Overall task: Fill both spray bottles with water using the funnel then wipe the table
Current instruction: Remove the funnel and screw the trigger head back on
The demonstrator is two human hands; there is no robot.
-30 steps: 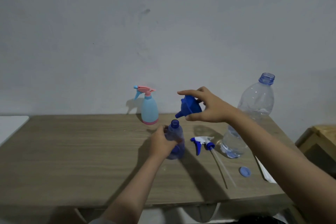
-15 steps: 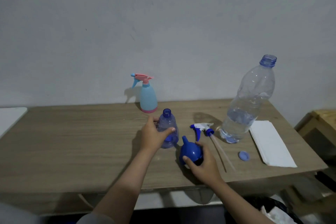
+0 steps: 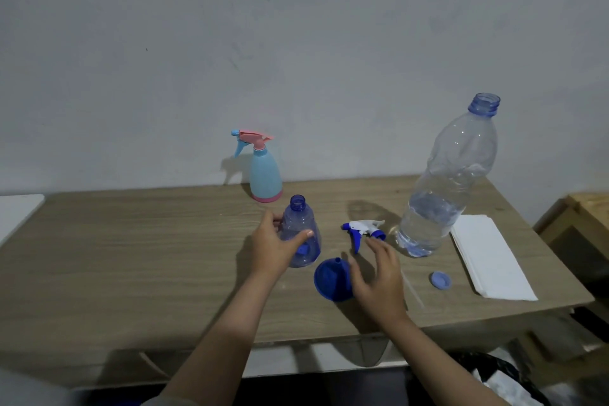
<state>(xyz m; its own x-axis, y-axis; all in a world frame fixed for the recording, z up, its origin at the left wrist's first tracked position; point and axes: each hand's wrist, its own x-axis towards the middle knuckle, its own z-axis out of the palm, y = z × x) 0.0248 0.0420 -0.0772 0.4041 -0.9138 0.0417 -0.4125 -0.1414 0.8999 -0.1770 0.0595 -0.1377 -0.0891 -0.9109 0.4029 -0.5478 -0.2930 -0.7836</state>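
In the head view, the left hand [image 3: 273, 249] was wrapped around the clear blue spray bottle [image 3: 301, 234], which stood upright and uncapped on the wooden table [image 3: 131, 257]. The right hand [image 3: 379, 277] hovered with fingers spread and loose, holding nothing, just beside the blue funnel [image 3: 331, 280] lying tipped on its side near the table's front edge. The bottle's trigger head [image 3: 362, 231], with its dip tube, lay between that bottle and the large water bottle [image 3: 445, 194], which stood open and roughly a third full; its blue cap [image 3: 441, 280] rested near a white folded cloth [image 3: 487, 257]. The light-blue spray bottle with the pink trigger [image 3: 263, 175] stood at the back by the wall, top still screwed on.

As a judgement, the funnel lay close to the front edge and could roll or be knocked off by the right wrist. The tall open water bottle, soft-walled and top-heavy, could tip if brushed, wetting the cloth.

Whether either spray bottle held water could not be told: the clear one showed no definite level, the light-blue one was opaque. Most of the dip tube was hidden behind the right hand, and the funnel's spout was partly hidden too.
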